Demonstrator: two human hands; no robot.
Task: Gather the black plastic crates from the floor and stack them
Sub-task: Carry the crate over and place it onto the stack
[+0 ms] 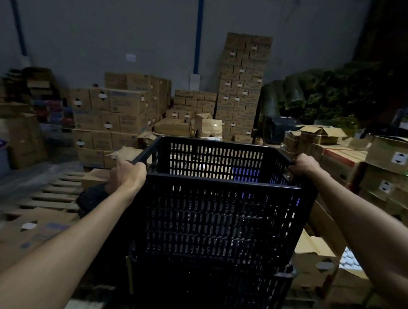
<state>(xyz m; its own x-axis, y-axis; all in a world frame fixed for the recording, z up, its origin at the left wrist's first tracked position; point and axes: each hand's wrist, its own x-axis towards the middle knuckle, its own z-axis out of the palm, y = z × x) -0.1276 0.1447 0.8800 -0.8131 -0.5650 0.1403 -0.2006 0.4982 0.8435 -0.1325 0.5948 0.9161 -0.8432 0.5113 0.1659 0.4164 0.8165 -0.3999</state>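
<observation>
A black slotted plastic crate (216, 215) fills the middle of the head view, upright and empty. My left hand (127, 174) grips its left rim and my right hand (303, 164) grips its right rim. Its base sits in the mouth of a second black crate (215, 292) below it, whose rim shows at the lower right. How deep the upper crate is nested I cannot tell in the dim light.
Stacked cardboard boxes (111, 117) line the back wall, with a tall column (243, 86) at centre right. More boxes (389, 167) crowd the right side. A wooden pallet (54, 192) and flattened cardboard (31, 231) lie at left. Green wrapped bundles (317, 96) sit at the back right.
</observation>
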